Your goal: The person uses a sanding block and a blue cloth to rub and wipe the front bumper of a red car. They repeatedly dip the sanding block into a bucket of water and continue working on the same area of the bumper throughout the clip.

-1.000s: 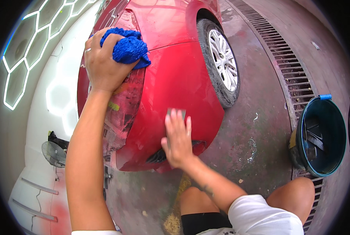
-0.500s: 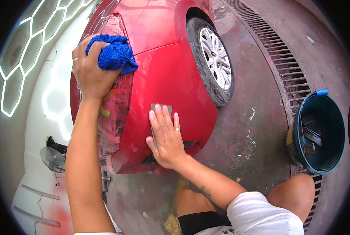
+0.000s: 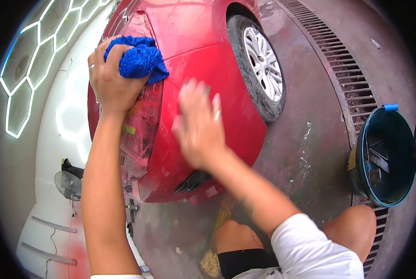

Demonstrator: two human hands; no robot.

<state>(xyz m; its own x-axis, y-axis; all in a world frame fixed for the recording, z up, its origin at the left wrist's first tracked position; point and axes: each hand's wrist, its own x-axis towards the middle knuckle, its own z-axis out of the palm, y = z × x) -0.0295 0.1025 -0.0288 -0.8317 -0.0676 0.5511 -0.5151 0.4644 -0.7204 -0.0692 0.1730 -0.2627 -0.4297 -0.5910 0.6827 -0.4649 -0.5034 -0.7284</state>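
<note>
My left hand [image 3: 112,79] is closed round a bunched blue cloth [image 3: 138,60] at the edge of a red car's masked corner. Under and beside that hand runs a strip of masking paper [image 3: 138,135], stained red. My right hand [image 3: 198,123], blurred by motion, lies with fingers stretched out over the red bumper [image 3: 238,111]. Beneath its fingertips a grey edge shows of a small flat sheet [image 3: 207,89] that looks like sandpaper; the hand covers most of it.
A dark bucket [image 3: 357,179] with flat dark pieces inside stands at the right, by a floor grate [image 3: 343,69]. The car's wheel [image 3: 264,65] is beyond the bumper. At the left are a fan [image 3: 68,185] and hexagonal lights [image 3: 17,109] on the wall.
My right hand has slid up the bumper, away from me, with the grey sheet under its fingers. My left hand stays on the blue cloth. The view has shifted slightly.
</note>
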